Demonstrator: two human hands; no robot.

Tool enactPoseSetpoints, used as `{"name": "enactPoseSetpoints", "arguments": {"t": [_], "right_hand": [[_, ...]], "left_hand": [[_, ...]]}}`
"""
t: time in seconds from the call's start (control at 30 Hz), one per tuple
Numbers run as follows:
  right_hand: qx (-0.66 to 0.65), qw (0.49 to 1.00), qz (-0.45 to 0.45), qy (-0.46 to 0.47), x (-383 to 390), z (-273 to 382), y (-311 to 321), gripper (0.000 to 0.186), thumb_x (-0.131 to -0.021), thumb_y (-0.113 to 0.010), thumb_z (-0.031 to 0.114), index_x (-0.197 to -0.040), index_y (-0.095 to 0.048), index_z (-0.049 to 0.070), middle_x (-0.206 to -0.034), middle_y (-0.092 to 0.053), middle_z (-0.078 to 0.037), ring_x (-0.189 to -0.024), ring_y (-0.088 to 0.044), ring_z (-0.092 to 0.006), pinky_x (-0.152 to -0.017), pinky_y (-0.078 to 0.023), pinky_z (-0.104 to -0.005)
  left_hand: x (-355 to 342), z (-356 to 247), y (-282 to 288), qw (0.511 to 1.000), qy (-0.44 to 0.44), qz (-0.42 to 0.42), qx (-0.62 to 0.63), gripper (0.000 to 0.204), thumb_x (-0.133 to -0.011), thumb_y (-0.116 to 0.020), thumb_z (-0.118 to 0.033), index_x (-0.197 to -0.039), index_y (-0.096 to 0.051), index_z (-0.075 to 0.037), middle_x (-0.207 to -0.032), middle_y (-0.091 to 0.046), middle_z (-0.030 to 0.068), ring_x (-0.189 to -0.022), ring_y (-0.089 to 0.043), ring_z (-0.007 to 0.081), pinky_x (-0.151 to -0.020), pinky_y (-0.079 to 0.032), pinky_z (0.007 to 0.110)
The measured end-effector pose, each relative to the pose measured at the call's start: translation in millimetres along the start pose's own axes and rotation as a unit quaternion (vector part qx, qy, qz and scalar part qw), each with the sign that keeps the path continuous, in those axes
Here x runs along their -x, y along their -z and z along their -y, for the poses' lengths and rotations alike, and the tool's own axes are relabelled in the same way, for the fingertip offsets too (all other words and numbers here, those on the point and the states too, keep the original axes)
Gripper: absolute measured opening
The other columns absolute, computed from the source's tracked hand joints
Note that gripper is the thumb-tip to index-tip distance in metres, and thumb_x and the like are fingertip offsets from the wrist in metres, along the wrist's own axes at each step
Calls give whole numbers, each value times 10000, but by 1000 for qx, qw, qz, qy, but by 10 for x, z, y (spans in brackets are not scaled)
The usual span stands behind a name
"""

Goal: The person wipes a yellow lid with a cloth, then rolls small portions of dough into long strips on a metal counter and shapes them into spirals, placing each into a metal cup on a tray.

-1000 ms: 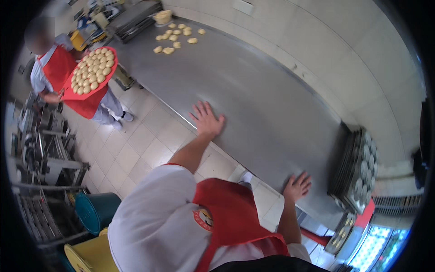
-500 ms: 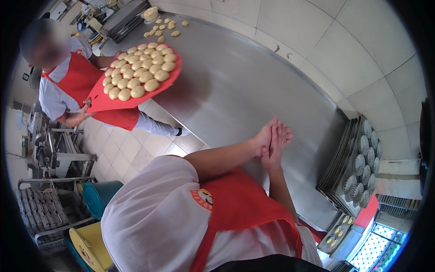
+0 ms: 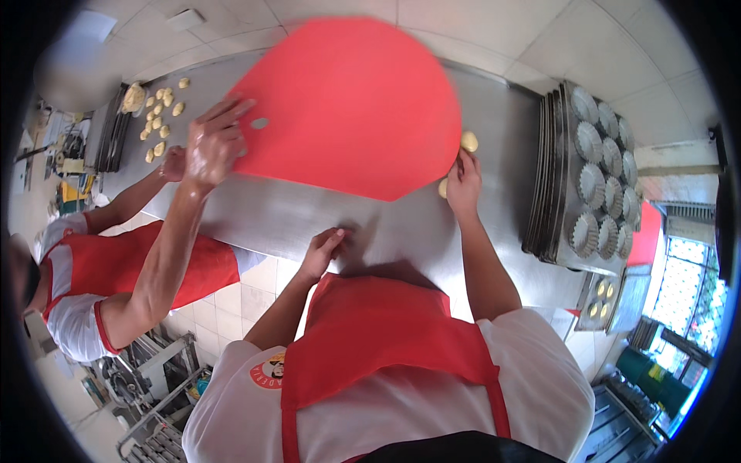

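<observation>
A co-worker's hand [image 3: 216,143] holds a tilted red board [image 3: 347,108] above the steel table [image 3: 401,231], its bare red face upward. My right hand [image 3: 465,181] is at the board's right edge, fingers closed on it, beside a pale dough ball [image 3: 469,141]. Another ball [image 3: 443,187] peeks out lower down, below that edge. My left hand [image 3: 324,251] hovers lower, by the table's near edge, fingers loosely curled and apart, with nothing visible in them. Whatever lies under the board is mostly hidden.
Several dough pieces [image 3: 158,123] lie at the table's left, beside dark stacked trays [image 3: 112,131]. Fluted tins [image 3: 590,185] top a tray stack at the right. A co-worker in a red apron [image 3: 131,270] stands close on my left. Metal racks [image 3: 154,417] stand behind.
The board, earlier carrying many dough balls face up, now shows a bare face over the table. The co-worker has come closer. My hands, earlier pressed together, have separated.
</observation>
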State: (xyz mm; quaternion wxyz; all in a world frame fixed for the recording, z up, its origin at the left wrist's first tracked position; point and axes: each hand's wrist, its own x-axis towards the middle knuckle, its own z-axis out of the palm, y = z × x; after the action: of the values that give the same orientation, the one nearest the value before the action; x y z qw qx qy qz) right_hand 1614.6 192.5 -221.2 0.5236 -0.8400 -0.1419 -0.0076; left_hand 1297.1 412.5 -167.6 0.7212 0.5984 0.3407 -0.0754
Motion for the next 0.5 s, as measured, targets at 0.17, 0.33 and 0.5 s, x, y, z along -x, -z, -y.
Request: {"name": "enactPoseSetpoints", "arguments": {"t": [0.17,0.33,0.5], "right_hand": [[-52,999,2,-7,-149,-48,159,303,-1025,-624,76,-1308,-699,-3,-1344,-662,-170,-1195,-683,-341,-1042,-553,-416],[134,985,105,29,317,279,538,340,-953,-705,76,-1291,-706,43,-1280,-664,-172,-1120,-697,-366,-999,-572,-429],[141,976,167,-5,524,281,581,471,-872,-815,128,-1317,-677,61,-1182,-704,-176,-981,-726,-373,-914,-595,-446]], "left_hand": [[89,-56,8,999,-4,-14,44,511,-1089,-600,-424,-1372,-673,-5,-1167,-747,92,-1008,-657,165,-970,-511,335],[199,-68,64,997,-12,-65,35,474,-1090,-617,-363,-1400,-645,-6,-1199,-732,125,-1098,-692,208,-992,-532,375],[-42,-164,-227,995,-82,10,-53,454,-1073,-668,-312,-1402,-640,-1,-1198,-728,121,-1124,-688,201,-996,-539,374]]}}
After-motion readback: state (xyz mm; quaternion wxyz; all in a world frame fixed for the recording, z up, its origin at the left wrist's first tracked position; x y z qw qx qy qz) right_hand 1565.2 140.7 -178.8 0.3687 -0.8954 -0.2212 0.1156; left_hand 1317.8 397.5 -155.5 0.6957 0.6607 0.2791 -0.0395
